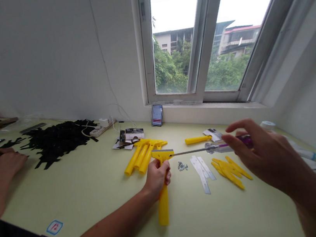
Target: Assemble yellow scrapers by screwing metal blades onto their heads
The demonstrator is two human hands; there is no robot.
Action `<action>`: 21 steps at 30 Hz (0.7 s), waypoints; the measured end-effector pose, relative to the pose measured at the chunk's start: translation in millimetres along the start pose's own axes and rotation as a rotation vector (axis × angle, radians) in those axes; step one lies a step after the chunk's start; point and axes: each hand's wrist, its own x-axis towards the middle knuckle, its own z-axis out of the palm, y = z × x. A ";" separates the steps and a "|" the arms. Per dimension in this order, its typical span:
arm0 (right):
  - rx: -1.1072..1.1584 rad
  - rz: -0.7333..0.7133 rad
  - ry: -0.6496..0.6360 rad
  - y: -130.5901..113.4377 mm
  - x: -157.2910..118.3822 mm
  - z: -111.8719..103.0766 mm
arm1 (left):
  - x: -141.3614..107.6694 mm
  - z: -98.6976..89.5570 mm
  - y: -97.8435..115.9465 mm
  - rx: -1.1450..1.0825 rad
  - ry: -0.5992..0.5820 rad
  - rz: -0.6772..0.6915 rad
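Observation:
My left hand [158, 177] is wrapped round the neck of a yellow scraper [163, 206], its handle pointing down toward me and its head with a metal blade strip at the top. In my right hand [264, 154] is a screwdriver [217, 146] with a clear and purple handle. Its long shaft points left, and the tip meets the right side of the scraper's head. Just right of my left hand lies a small pile of screws or nuts [182, 165]. Beyond it are flat metal blades [203, 171] and yellow plastic pieces [228, 171].
Several yellow scraper handles [142, 158] lie behind my left hand, near printed cards [128, 137]. Another yellow scraper [198, 140] rests farther back. A phone [157, 115] leans under the window. At left, another person's hands [8, 161] are beside a heap of black pieces [61, 140] and a power strip [103, 128].

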 end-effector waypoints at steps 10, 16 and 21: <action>0.069 -0.003 -0.058 4.3 3.5 -2.6 | -2.7 0.9 -0.6 0.039 -0.008 0.017; 0.002 -0.050 -0.129 2.5 -1.5 -9.4 | -3.4 1.4 -3.4 0.053 -0.015 0.013; 0.179 -0.124 -0.195 3.3 0.0 -3.0 | -1.0 0.6 -1.5 0.012 0.018 0.022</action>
